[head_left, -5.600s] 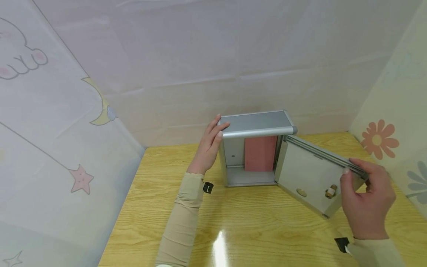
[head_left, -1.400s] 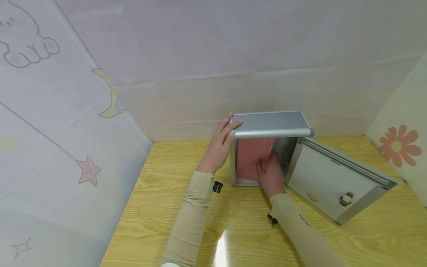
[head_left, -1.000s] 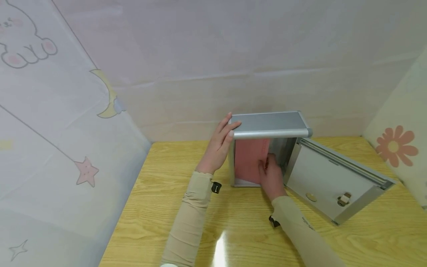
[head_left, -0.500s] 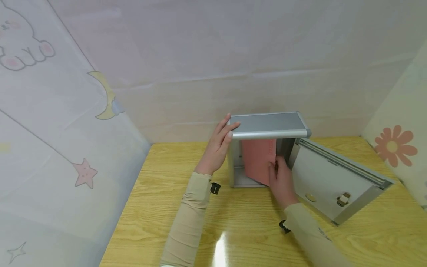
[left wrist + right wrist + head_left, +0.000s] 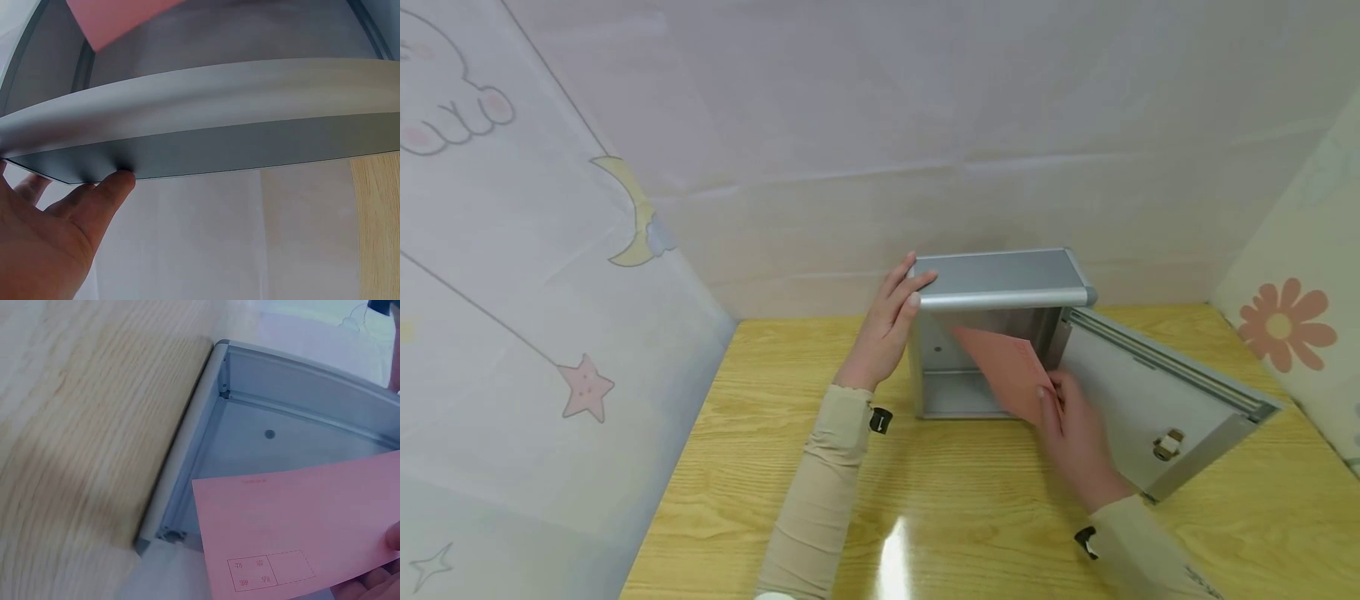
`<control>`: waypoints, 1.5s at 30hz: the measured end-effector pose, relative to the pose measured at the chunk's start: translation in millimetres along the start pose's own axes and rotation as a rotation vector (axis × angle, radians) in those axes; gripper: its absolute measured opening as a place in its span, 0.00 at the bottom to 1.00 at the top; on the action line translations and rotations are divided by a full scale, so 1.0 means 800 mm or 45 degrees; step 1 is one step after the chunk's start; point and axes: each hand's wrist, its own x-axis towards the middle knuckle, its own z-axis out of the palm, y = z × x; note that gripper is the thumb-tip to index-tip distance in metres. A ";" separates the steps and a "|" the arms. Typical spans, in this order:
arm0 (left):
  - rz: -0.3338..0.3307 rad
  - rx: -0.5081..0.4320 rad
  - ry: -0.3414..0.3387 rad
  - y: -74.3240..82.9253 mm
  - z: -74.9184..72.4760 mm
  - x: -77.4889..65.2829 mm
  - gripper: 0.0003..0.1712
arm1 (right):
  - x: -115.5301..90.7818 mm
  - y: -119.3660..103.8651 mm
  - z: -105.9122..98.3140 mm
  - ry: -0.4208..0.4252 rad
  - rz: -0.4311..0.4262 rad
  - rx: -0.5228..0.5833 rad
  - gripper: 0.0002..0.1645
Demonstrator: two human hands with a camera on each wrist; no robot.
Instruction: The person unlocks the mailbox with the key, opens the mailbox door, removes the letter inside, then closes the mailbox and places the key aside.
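Note:
A grey metal mailbox [image 5: 1000, 275] stands on the table, its door [image 5: 1112, 392] swung out to the right. My left hand [image 5: 878, 337] rests on the box's upper left corner; in the left wrist view its extended fingers [image 5: 103, 203] touch the grey top. My right hand [image 5: 1078, 446] pinches a pink envelope [image 5: 1000, 362] by its near right edge, thumb on the near face. The envelope tilts in the box's opening, with its far end still inside. A printed stamp square shows on the envelope [image 5: 300, 519] in the right wrist view.
The wooden table [image 5: 760, 467] extends in front of and beside the box. A pale fabric backdrop [image 5: 820, 167] hangs behind. The door's lock [image 5: 1168, 444] sits on its inner face, to the right of my right hand.
Earlier my right hand held the door's edge, then reached in and took hold of the upright envelope. It has since drawn the envelope right and outward, tilting it. My left hand stays on the box.

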 end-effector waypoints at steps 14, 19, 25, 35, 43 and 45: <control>-0.009 0.034 -0.007 0.000 0.001 0.001 0.26 | -0.030 -0.027 -0.040 -0.154 -0.224 -0.165 0.21; -0.014 0.043 -0.012 0.001 0.000 0.001 0.26 | -0.047 -0.029 -0.040 -0.186 -0.373 -0.266 0.16; -0.004 0.037 -0.006 0.005 -0.003 -0.002 0.27 | -0.078 -0.029 -0.021 -0.263 -0.565 -0.291 0.34; -0.009 0.042 -0.011 0.010 -0.006 -0.004 0.26 | -0.125 -0.037 -0.004 -0.825 -0.370 -0.392 0.28; 0.008 0.036 0.000 0.013 -0.009 -0.005 0.27 | -0.130 -0.036 0.003 -1.103 -0.180 -0.437 0.26; 0.008 0.036 0.000 0.013 -0.010 -0.005 0.27 | -0.130 -0.035 0.003 -1.116 -0.178 -0.437 0.26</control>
